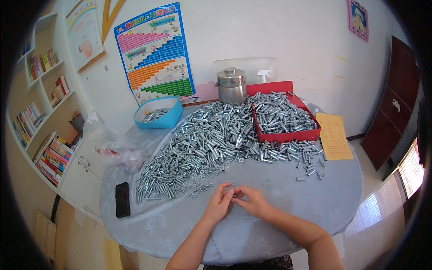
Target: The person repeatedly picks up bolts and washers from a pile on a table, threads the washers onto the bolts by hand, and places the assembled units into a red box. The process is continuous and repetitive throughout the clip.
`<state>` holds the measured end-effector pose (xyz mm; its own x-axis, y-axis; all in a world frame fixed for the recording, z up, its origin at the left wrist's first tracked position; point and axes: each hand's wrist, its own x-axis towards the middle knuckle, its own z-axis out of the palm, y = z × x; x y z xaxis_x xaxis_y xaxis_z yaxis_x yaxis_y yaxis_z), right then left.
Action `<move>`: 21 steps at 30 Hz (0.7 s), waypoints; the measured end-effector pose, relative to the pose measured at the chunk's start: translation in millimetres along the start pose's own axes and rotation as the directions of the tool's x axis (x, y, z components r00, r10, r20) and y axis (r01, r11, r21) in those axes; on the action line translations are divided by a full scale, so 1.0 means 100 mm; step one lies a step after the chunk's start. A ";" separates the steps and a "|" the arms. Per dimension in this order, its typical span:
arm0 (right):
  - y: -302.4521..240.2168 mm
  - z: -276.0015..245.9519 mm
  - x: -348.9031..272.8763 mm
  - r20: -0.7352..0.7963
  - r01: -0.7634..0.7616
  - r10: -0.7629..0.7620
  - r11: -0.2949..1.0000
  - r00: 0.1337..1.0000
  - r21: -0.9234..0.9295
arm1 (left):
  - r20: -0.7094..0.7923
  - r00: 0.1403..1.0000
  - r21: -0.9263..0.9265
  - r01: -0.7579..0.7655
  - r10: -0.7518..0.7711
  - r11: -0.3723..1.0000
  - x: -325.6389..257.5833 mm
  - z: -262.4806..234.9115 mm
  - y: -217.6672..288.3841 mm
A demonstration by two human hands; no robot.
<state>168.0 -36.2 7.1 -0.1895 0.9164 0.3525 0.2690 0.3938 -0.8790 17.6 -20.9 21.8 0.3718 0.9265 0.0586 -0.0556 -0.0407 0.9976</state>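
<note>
Head view, and right in front of me is the big round-edged table [288,198] under its grey-blue patterned cloth. Across its far half spreads a broad heap of silvery metal tubes and rods [211,135], the slimmer pieces gathered toward my left, the thicker ones toward the right. On the wall behind hangs a blue-bordered poster with coloured stepped charts [155,51]. At the heap's right, the open red rectangular box [288,136] is piled full of the same tubes; at far left lies a crumpled clear plastic bag [121,148]. Near it sits a light-blue open bin [168,120] with more metal pieces inside, and behind the heap stands a round lidded steel pot [232,87]. A yellow paper sheet [334,135] lies just right of the red box.

Now my hands — left hand [219,201] and right hand [252,201] meet over the cloth just in front of the heap, fingers bent inward, tips close together. Something small and greyish shows between them, too tiny to identify; whether either hand grips it, I cannot tell. Over to the left lies a black flat phone [122,200]. Smallest of all, little silvery ring-shaped washers [196,188] scatter along the heap's near edge — just beyond my left fingers.
</note>
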 end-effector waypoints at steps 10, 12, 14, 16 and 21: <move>-0.05 -0.02 0.06 -0.059 -0.106 0.102 0.993 0.993 -0.057 | -0.093 0.986 -0.184 0.120 -0.139 0.976 0.07 -0.13 -0.12; -0.03 -0.09 0.10 -0.106 -0.176 0.167 0.981 0.980 -0.082 | -0.250 0.956 -0.209 0.101 -0.153 0.973 0.10 -0.23 -0.13; 0.09 -0.23 0.17 -0.162 -0.210 0.192 0.972 0.968 -0.101 | -0.361 0.926 -0.267 0.016 -0.115 0.964 0.11 -0.32 -0.09; 0.23 -0.34 0.28 -0.144 -0.168 0.133 0.949 0.981 -0.267 | -0.432 0.898 -0.288 -0.047 -0.086 0.956 0.11 -0.37 -0.08; 0.58 -0.49 0.75 -0.121 0.085 -0.226 0.731 0.967 -0.677 | -0.451 0.890 -0.268 -0.072 -0.059 0.961 0.14 -0.38 -0.14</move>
<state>215.8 58.9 -2.1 -0.1293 0.8058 0.5780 0.8200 0.4146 -0.3946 -12.0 7.2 7.0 -0.0840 0.9962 -0.0233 -0.3285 -0.0056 0.9445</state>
